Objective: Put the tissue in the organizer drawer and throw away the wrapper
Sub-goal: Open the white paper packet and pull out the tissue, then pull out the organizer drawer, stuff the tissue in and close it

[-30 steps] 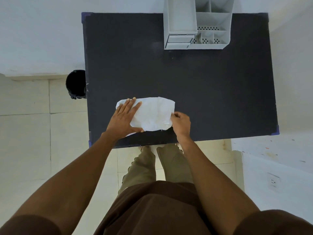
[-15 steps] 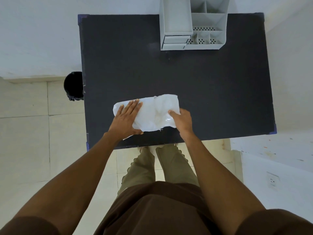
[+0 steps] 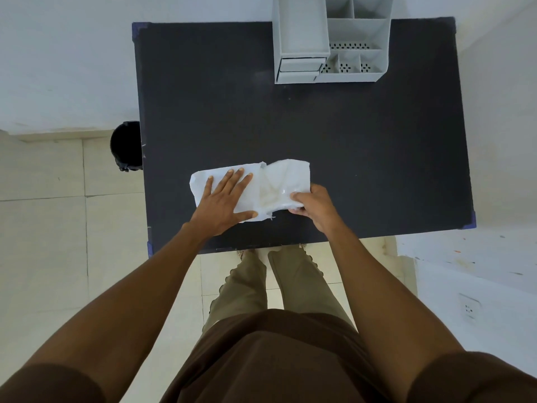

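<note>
A white tissue pack (image 3: 216, 177) lies near the front edge of the black table (image 3: 319, 126). My left hand (image 3: 225, 202) presses flat on its left part, fingers spread. My right hand (image 3: 315, 203) pinches the clear plastic wrapper (image 3: 286, 181) at the pack's right end, where it is pulled out and crumpled. The grey organizer (image 3: 328, 39) stands at the table's far edge, its two small drawers (image 3: 299, 68) shut at its front left.
A black bin (image 3: 125, 145) stands on the tiled floor against the table's left side. White walls lie beyond the table at the back and to the right. My legs stand at the table's front edge.
My right hand has drawn the wrapper's right end outward, so the clear plastic now stretches to the right of the tissue. My left hand stays pressed on the pack.
</note>
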